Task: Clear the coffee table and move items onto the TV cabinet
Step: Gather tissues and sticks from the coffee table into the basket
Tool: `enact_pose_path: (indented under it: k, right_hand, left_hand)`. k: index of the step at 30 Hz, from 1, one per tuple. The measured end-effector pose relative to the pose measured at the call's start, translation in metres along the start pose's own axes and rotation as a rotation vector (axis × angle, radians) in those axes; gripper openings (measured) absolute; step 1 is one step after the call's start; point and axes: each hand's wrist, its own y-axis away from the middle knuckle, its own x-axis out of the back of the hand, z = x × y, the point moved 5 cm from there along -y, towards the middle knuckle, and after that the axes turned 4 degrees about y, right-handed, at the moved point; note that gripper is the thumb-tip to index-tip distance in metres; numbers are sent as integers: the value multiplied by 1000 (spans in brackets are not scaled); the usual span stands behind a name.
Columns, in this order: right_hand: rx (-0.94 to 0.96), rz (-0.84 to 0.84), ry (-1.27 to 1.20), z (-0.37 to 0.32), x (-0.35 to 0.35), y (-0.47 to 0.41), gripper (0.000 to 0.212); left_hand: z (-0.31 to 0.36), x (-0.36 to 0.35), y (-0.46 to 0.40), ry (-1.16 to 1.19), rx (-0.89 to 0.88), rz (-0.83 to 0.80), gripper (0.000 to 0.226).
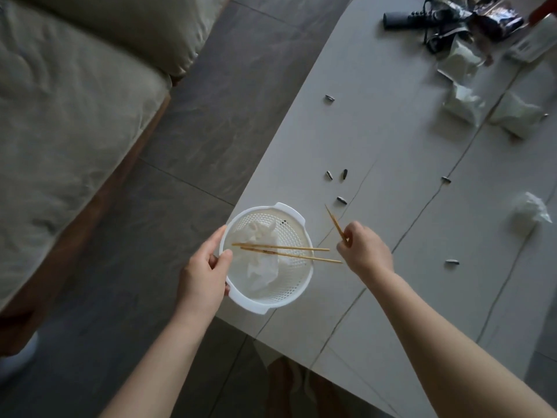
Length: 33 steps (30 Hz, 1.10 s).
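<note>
A white plastic colander [297,292] sits at the near left corner of the pale coffee table [376,122]. My left hand [202,273] grips its left rim, thumb over the edge. Crumpled tissue [260,260] lies inside, and two bamboo skewers [289,251] rest across the rim, pointing right. My right hand [364,248] pinches a third skewer [334,221] just right of the colander, its tip angled up and left. Several sunflower seed shells [341,200] are scattered on the table.
Crumpled tissues [532,211] and white packets [464,104] lie further right. At the far end are a black remote [404,19], dark wrappers [494,22] and a strap. A beige sofa [75,101] stands left across grey floor tiles [229,110].
</note>
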Motion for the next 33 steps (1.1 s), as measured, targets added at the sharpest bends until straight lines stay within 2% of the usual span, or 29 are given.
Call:
enact_pose_path:
  k: [2,5,8,10,12,15,18,20,24,27,33]
  right_hand:
    - [33,115,-181,0,30,13,10]
    - [264,234,-302,-12,75,38,10]
    - [463,79,-146,-24,92,59,14]
    - [509,31,-34,-18,93,64,18]
    - [453,79,-115,0,99,63,16]
    - [271,209,-333,50,109,56,10]
    - [96,287,-382,114,107,49,9]
    - [-36,284,-356,158,95,45,12]
    - [-294,131,-313,229,56,34,22]
    - [-352,43,-261,250,36,26,30]
    - [-406,162,-179,286,56,-23,54]
  left_hand:
    - [9,-8,3,7,3,-16,42]
    - [27,-24,8,0,-8,-56,43]
    - [48,-47,15,1,-36,-100,43]
    - [63,-63,20,-4,-58,-136,43]
    - [75,-80,23,-12,-81,-164,43]
    - [89,-103,27,-39,-103,-194,44]
    - [97,-125,29,-79,-115,-222,44]
    - [100,-140,30,-96,-131,-227,43]
    - [108,-167,32,-110,-175,-258,44]
    - [115,-182,30,-119,-192,-282,44]
    - [128,-216,20,-113,-230,-315,43]
